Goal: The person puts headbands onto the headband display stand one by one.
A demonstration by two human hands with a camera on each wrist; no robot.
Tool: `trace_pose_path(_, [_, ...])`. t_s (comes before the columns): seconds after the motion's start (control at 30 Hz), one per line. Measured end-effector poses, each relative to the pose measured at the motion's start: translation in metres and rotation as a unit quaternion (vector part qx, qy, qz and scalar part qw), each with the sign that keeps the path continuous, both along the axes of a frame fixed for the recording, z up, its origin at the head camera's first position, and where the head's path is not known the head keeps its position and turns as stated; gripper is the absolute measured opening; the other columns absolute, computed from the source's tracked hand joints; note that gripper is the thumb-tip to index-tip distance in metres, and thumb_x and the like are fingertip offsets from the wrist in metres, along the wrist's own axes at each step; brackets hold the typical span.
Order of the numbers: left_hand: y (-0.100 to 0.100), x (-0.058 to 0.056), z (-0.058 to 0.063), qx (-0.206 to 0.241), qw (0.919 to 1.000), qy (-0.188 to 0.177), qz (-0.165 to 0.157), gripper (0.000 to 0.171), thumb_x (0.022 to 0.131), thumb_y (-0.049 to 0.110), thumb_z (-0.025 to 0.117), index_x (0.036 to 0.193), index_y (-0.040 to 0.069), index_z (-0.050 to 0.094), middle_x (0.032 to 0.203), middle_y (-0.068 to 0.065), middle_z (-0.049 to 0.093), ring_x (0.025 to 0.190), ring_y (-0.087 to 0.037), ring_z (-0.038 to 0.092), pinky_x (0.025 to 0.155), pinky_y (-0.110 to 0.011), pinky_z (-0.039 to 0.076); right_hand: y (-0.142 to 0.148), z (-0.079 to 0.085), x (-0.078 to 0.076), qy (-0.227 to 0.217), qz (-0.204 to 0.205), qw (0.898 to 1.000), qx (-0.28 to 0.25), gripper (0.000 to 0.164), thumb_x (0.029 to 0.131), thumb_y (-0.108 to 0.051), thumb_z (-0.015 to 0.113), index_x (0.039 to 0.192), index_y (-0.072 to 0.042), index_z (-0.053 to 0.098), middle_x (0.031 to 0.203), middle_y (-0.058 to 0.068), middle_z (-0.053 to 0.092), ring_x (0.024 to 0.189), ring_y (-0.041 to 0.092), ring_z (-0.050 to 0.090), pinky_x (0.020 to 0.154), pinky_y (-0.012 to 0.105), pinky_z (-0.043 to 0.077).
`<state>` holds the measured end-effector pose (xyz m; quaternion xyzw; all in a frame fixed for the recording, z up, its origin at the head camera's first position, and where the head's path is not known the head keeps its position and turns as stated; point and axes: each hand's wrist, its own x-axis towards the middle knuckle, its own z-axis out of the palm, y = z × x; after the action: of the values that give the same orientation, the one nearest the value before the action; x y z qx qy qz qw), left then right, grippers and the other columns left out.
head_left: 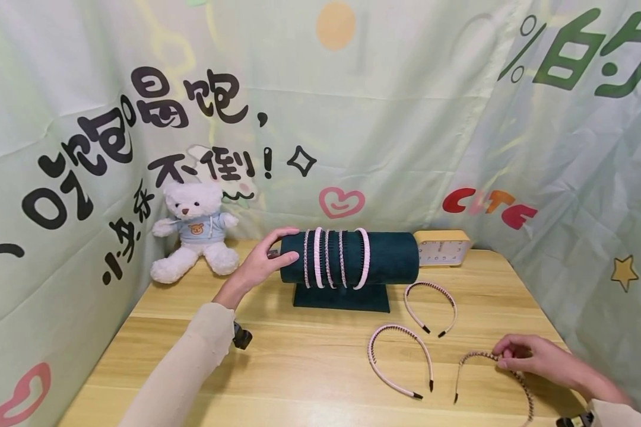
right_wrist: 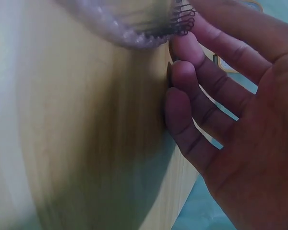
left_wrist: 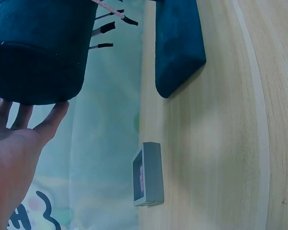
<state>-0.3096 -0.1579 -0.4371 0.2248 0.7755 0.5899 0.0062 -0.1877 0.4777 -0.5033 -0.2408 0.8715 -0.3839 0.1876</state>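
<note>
My left hand (head_left: 260, 259) holds the left end of a dark green velvet headband stand (head_left: 395, 258), thumb in front and fingers reaching behind. In the left wrist view its fingertips disappear behind the roll (left_wrist: 38, 62). Several pink and braided headbands (head_left: 319, 261) circle the roll. At the table's right side my right hand (head_left: 542, 360) pinches the upper arc of a thin braided headband (head_left: 529, 396). Up close, that headband (right_wrist: 105, 26) shows dark looped teeth along its inner side.
Two pink headbands lie on the wooden table, one (head_left: 372, 356) near the middle and another (head_left: 408, 299) by the stand. A yellow clock (head_left: 442, 249) stands behind right. The white teddy bear (head_left: 194, 237) sits at back left. In the left wrist view is a small grey box-like object (left_wrist: 154, 175).
</note>
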Motion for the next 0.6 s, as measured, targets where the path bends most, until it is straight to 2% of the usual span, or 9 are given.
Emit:
trace_pose_path(0.17, [0.0003,0.0002,0.0001,0.003,1.0,0.0,0.001,0.055,0.104,0.028,0.076,0.156,0.029,0.055,0.17,-0.002,0.042,0.147,-0.036,0.049,0.125,-0.066,0.039,-0.0014,0.001,0.0012,0.021,0.004,1.0,-0.001,0.008,0.107,-0.001,0.064,0.11,0.001,0.071,0.091,-0.005,0.069,0.082,-0.001,0.06,0.065,0.024,0.049])
trace_pose_path(0.4, [0.001,0.0005,0.0001,0.005,1.0,-0.003,0.001,0.056,0.104,0.03,0.076,0.155,0.028,0.055,0.169,-0.004,0.043,0.146,-0.039,0.05,0.124,-0.066,0.04,-0.0026,0.0021,0.0051,0.076,-0.051,0.995,0.048,0.006,0.106,-0.006,0.069,0.103,-0.008,0.074,0.088,-0.012,0.069,0.079,-0.006,0.056,0.061,0.023,0.047])
trace_pose_path(0.6, [0.0004,0.0,0.0002,0.006,1.0,-0.002,0.0,0.055,0.104,0.029,0.076,0.155,0.027,0.055,0.169,-0.004,0.043,0.146,-0.04,0.049,0.124,-0.067,0.039,0.0002,0.0039,0.0062,0.105,-0.066,0.991,0.052,0.01,0.104,-0.004,0.07,0.099,-0.011,0.073,0.084,-0.01,0.067,0.074,-0.004,0.056,0.058,0.024,0.048])
